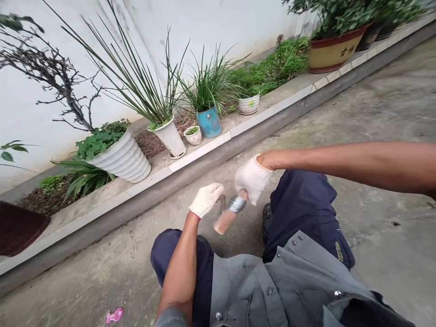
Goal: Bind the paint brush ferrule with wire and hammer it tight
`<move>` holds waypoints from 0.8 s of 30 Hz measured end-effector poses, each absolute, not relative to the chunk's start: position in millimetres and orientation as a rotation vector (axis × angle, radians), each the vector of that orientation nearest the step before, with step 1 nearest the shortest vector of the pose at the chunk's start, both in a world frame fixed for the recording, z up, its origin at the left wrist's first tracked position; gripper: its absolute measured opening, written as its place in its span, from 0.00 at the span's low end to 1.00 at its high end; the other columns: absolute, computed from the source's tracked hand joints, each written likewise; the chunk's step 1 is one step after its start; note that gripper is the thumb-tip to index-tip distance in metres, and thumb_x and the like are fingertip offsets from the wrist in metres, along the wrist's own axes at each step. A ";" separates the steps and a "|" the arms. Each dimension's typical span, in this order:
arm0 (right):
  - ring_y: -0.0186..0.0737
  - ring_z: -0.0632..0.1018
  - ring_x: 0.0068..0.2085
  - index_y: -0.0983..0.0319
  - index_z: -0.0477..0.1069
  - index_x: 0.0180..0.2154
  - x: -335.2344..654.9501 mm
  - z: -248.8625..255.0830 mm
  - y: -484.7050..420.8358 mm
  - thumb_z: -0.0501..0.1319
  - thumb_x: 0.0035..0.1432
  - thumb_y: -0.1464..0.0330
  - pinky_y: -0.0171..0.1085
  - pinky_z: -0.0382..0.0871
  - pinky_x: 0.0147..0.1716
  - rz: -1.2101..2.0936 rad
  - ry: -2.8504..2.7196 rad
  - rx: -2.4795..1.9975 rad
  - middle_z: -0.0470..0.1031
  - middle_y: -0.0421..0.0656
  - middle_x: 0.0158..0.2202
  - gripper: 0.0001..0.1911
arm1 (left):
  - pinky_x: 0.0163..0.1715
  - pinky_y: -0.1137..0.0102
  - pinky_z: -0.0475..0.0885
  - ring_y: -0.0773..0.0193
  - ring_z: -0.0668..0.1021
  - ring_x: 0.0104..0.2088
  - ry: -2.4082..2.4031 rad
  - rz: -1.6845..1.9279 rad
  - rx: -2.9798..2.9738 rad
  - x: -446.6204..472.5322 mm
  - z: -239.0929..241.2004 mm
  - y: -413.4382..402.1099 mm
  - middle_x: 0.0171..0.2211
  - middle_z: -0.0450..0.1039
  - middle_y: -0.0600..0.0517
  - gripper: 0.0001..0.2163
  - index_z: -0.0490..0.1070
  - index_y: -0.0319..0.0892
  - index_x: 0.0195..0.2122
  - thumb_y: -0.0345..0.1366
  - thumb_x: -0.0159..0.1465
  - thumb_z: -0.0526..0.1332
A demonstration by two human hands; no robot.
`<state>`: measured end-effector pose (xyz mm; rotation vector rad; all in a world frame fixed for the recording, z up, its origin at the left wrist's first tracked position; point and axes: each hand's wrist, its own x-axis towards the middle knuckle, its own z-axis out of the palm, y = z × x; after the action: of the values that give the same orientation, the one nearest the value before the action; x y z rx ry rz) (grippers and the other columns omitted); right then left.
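Fingers of the white-gloved right hand (251, 180) hold the tan, wood-like cylinder (224, 222), tilted between the knees, ringed by the silver wire coil (237, 204); the white-gloved left hand (206, 200) seemingly pinches a thin grey strand (223, 203). Best: cylinder steady, strand taut.

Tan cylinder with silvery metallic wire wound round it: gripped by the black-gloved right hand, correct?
Wrong colour: the head view shows a white fabric glove on the right hand, which does grip the tan cylinder with silvery wire wound round it.
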<state>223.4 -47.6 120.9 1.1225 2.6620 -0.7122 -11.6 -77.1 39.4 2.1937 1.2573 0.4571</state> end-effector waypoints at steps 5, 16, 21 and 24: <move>0.44 0.79 0.37 0.63 0.81 0.43 219.4 141.7 -18.5 0.64 0.58 0.55 0.36 0.66 0.35 -0.336 2.655 1.413 0.81 0.47 0.35 0.20 | 0.33 0.71 0.70 0.64 0.77 0.28 1.236 0.477 2.065 -6.1 45.0 -71.6 0.28 0.76 0.53 0.19 0.77 0.40 0.40 0.47 0.72 0.51; 0.57 0.82 0.43 0.69 0.82 0.43 235.4 46.5 30.9 0.59 0.60 0.72 0.45 0.70 0.40 0.062 2.474 1.473 0.82 0.60 0.40 0.15 | 0.29 0.72 0.64 0.65 0.73 0.27 1.327 0.104 2.255 -11.7 58.0 10.0 0.26 0.73 0.54 0.17 0.76 0.41 0.36 0.45 0.69 0.53; 0.45 0.81 0.34 0.60 0.82 0.36 238.9 25.4 22.0 0.64 0.54 0.63 0.37 0.67 0.35 -0.385 2.573 1.053 0.81 0.48 0.32 0.11 | 0.28 0.72 0.64 0.67 0.70 0.24 1.256 0.070 2.118 -3.5 39.0 34.7 0.23 0.70 0.56 0.15 0.75 0.41 0.33 0.45 0.68 0.55; 0.45 0.80 0.35 0.60 0.82 0.39 241.4 29.9 33.3 0.62 0.59 0.59 0.36 0.65 0.32 -0.477 2.635 1.275 0.81 0.48 0.34 0.15 | 0.29 0.72 0.66 0.67 0.72 0.25 1.189 0.107 2.029 8.0 25.1 35.9 0.25 0.71 0.54 0.17 0.73 0.41 0.33 0.48 0.69 0.55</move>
<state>241.4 33.3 29.9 1.2747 2.6351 -0.4767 8.0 35.9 25.1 2.0294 1.1886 0.1070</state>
